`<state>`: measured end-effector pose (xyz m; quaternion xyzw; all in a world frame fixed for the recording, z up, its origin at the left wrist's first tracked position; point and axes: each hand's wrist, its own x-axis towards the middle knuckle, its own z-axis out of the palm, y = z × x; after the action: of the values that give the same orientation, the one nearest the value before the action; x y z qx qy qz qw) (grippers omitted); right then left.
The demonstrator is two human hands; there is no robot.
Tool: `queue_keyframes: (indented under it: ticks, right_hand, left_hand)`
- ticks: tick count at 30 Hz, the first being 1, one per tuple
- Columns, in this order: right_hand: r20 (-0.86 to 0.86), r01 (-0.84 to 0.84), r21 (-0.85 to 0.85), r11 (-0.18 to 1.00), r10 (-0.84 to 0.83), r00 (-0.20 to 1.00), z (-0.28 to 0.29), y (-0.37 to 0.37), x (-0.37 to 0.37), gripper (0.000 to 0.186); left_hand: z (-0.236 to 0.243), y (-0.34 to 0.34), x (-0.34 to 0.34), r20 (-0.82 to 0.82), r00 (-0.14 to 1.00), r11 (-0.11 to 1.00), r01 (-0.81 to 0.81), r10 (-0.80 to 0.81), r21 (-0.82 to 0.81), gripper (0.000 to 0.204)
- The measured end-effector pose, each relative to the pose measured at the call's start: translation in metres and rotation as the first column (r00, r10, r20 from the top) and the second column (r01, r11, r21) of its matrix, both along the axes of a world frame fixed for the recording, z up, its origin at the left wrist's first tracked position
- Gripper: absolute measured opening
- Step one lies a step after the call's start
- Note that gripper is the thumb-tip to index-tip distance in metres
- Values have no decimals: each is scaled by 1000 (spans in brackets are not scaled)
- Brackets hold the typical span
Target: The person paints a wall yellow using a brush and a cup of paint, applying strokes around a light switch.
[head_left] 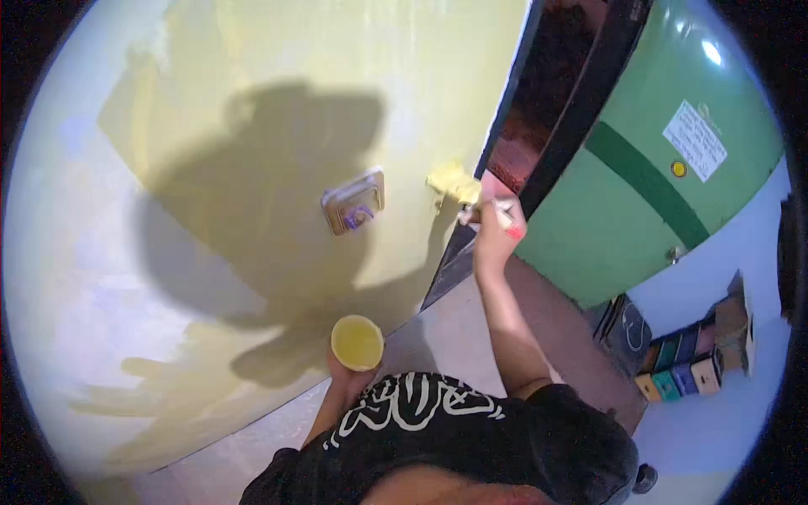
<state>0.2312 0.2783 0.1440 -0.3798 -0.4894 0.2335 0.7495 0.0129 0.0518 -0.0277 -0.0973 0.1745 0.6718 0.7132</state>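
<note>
My right hand [498, 234] is closed around the handle of a paintbrush [455, 183], whose wide bristles are coated in pale yellow paint. The bristles lie at the wall [438, 76], close to its right edge by the doorway. Lower down, in front of my body, my left hand [339, 372] grips a round cup [358, 343] with yellow paint inside. The cup hides most of the left fingers. Yellow paint covers much of the wall, with whitish patches and uneven strokes toward the left and bottom.
A switch or socket plate [353, 202] is set in the wall left of the brush. My shadow falls across the wall. Right of the dark doorway [560, 93] stands a green door [648, 168] with a paper on it. Colourful boxes [680, 379] sit at the lower right.
</note>
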Motion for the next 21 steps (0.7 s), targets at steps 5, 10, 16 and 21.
queue_keyframes:
  ticks: [5,10,16,21]
  right_hand:
    - [-217,-46,129,991,73,973,84,-14,0,18]
    - [-65,40,297,954,-22,998,138,12,-18,17]
    - [123,177,198,964,-203,971,31,2,-32,18]
    - [104,49,75,996,-57,993,-12,-19,-36,19]
  left_hand:
    - [-32,10,-19,-603,790,987,156,-108,27,46]
    - [-5,7,-21,55,987,975,143,-154,168,49]
    - [-23,1,-25,-358,933,989,-26,-29,-148,47]
    - [-33,4,-41,-76,997,996,-26,19,-82,50]
